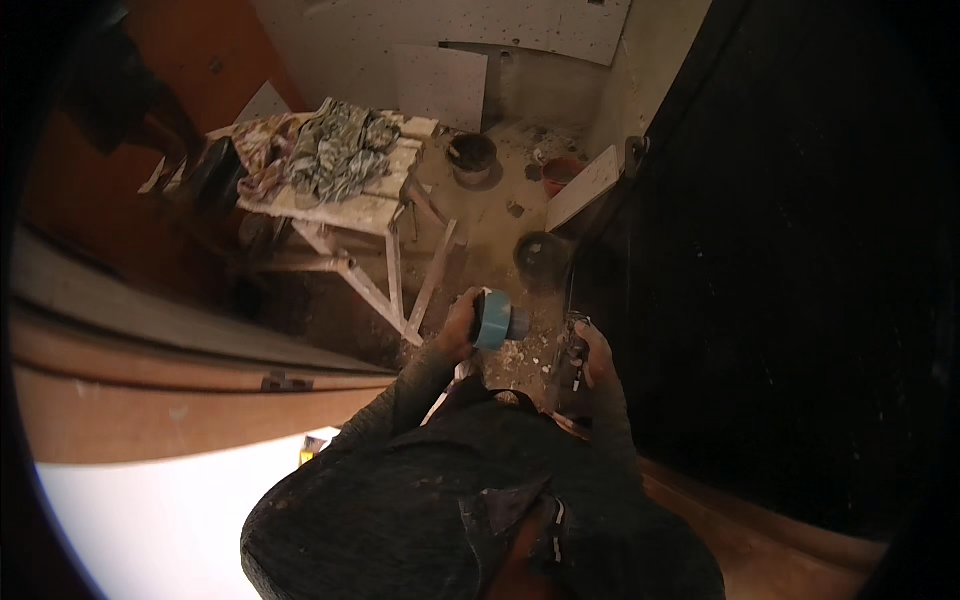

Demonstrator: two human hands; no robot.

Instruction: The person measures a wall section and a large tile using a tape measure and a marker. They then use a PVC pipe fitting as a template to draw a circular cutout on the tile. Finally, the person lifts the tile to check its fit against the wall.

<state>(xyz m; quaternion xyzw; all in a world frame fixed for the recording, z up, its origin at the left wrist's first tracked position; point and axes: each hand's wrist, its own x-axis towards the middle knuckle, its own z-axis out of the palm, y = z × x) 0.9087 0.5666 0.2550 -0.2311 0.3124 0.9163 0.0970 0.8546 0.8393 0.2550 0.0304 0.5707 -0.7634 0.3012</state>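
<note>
My left hand point(460, 325) is closed round a teal, short, wide cylinder point(493, 320) with a narrower grey end pointing right; its exact kind is not clear. To its right, my right hand point(598, 355) is closed on a dark, partly shiny object point(576, 352), close to the edge of a black door-like panel point(760, 270). The fingers and the dim light hide what that object is. The two hands are apart, in front of my body, above a floor strewn with pale crumbs point(520, 365).
A rough wooden trestle bench point(370, 212) bears crumpled cloths point(340, 150) at the left. Beyond stand a dark bucket point(472, 158), a red bucket point(563, 174) and another dark bucket point(540, 255). A pale board point(585, 188) leans near the panel. Another person point(120, 95) is at the far left.
</note>
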